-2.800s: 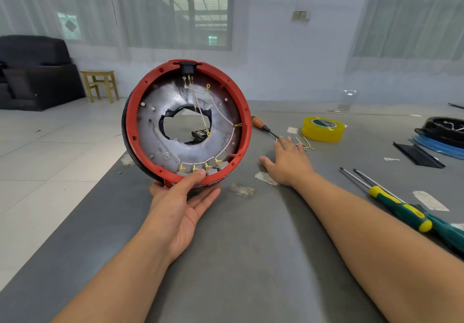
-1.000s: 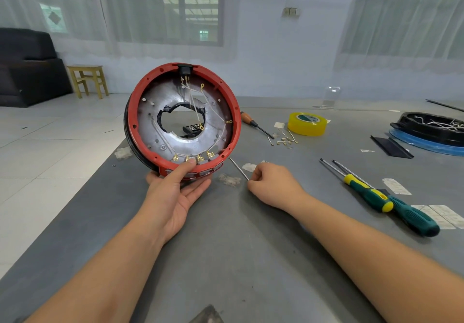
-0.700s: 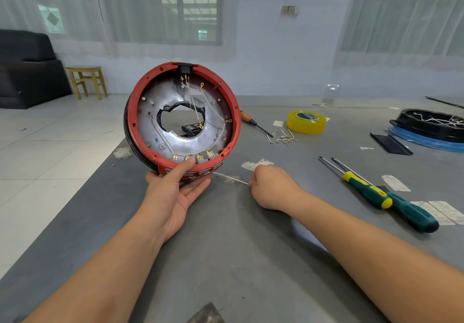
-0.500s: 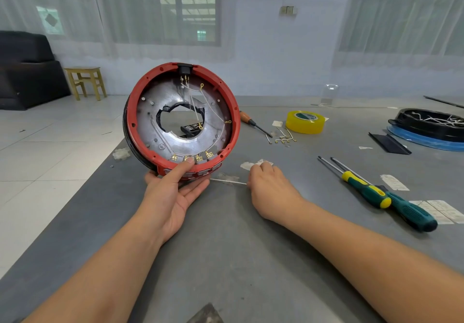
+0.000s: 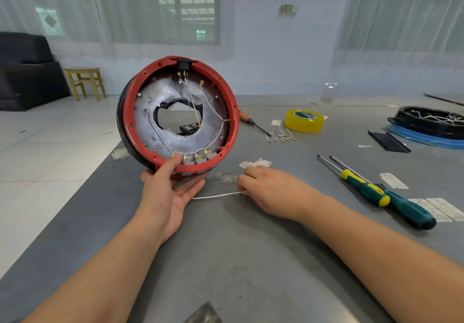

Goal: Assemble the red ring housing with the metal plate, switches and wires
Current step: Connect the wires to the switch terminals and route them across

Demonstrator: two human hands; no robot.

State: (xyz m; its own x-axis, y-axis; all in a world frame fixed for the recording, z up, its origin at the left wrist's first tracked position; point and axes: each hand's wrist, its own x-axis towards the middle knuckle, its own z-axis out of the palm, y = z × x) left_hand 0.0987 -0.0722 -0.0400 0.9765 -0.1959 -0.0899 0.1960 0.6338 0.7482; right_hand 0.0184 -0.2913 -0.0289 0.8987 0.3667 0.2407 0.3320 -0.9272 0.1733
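Observation:
The red ring housing (image 5: 232,111) stands on its edge on the grey table, open side toward me. Inside it sits the silver metal plate (image 5: 173,142) with white wires, gold terminals along the bottom and a black switch (image 5: 184,64) at the top. My left hand (image 5: 167,194) cradles the housing's lower rim, thumb on the inner edge, fingers under it. My right hand (image 5: 271,192) pinches one end of a thin white wire (image 5: 216,196) that lies on the table and runs left toward my left palm.
More gold-tipped wires (image 5: 281,135) lie beside a yellow tape roll (image 5: 305,120) and a wooden-handled screwdriver (image 5: 251,122). Two green screwdrivers (image 5: 381,197) lie at right. A black ring on a blue base (image 5: 429,125) sits far right. The table's left edge (image 5: 82,192) drops to the floor.
My right hand reached to the loose wires by the tape, came back with a white wire and has drawn it down to the table beside my left hand. The housing stayed held upright.

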